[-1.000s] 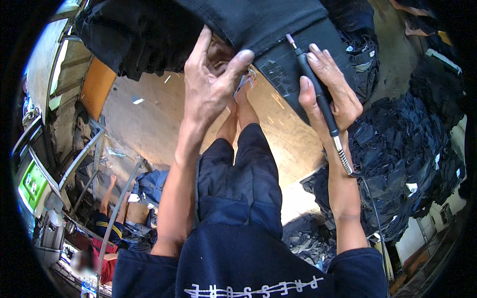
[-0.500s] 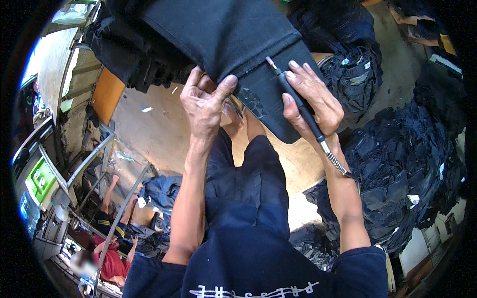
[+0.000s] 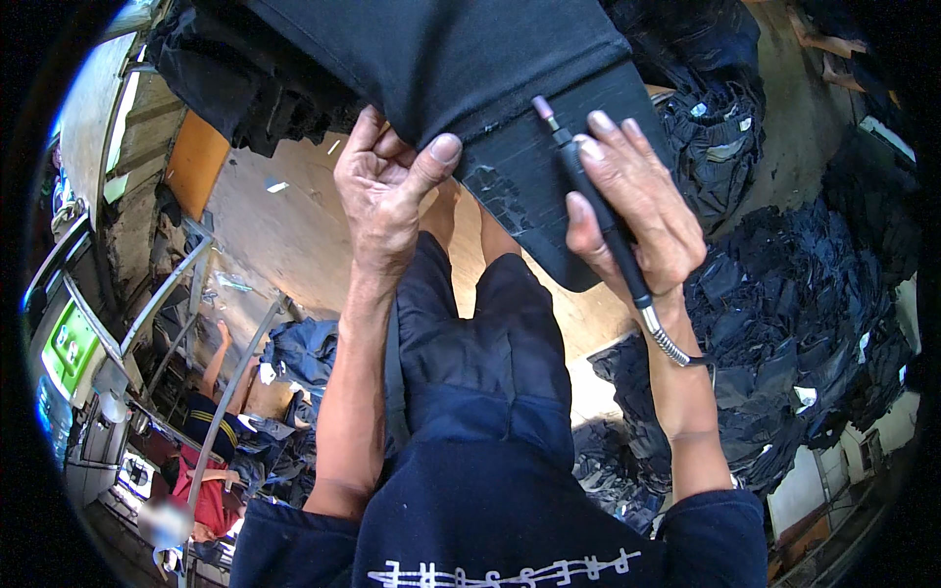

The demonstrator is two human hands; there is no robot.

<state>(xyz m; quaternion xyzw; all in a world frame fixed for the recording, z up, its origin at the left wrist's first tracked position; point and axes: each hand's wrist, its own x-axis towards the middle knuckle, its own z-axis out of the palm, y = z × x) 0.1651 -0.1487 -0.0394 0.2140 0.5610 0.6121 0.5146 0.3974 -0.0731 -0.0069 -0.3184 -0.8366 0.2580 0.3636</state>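
Note:
A black trouser leg (image 3: 470, 59) is drawn over a flat dark board (image 3: 544, 220), whose scuffed end sticks out past the hem. My left hand (image 3: 384, 201) pinches the near edge of the cloth between thumb and fingers, close to the hem corner. Held like a pen in my right hand (image 3: 652, 216) is a slim black rotary grinder (image 3: 600, 196) with a small pinkish grinding tip. That tip sits just beside the hem edge; I cannot tell whether it touches. A cable leaves the tool's lower end through a metal spring sleeve.
More black garments (image 3: 250, 78) hang bunched at the upper left. To the right, a large heap of dark cloth (image 3: 784, 314) covers the floor, with a bundled garment (image 3: 720, 147) above it. Metal rails (image 3: 240, 363) and a person in red (image 3: 211, 495) are at the lower left.
The grinder's tip has shifted slightly up and right, back from the hem edge. My left hand has moved a little left and up, still gripping the cloth. The board and cloth have shifted slightly.

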